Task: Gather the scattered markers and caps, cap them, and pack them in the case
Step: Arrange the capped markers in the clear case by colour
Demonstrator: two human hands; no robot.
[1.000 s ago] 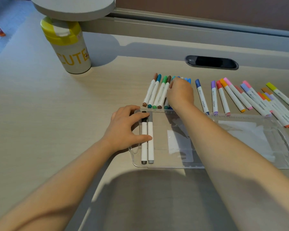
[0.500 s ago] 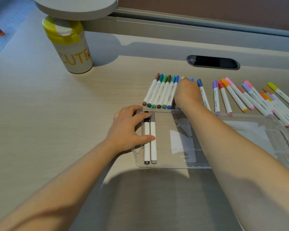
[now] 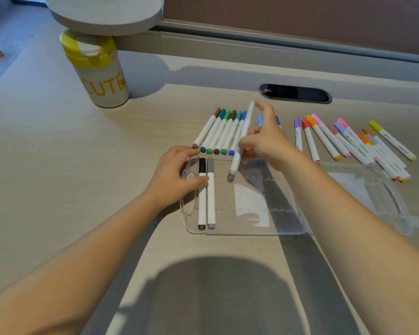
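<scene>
A pale, whitish marker hangs tilted over the clear case's 12 o'clock edge, pinched in the right hand. The left hand, fingers loosely spread, grasping nothing, rests at the case's 9 o'clock end.

A yellow-lidded canister marked "CUTE" stood on the desk, under a round grey lamp base; a dark cable slot lay behind.

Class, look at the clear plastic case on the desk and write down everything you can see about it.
The clear plastic case lies open and flat on the pale desk, shallow, with rounded corners. Two markers, one black-capped and one grey-capped, lie side by side at its left end. The left hand rests on that end, touching them. The rest looks empty.
</scene>
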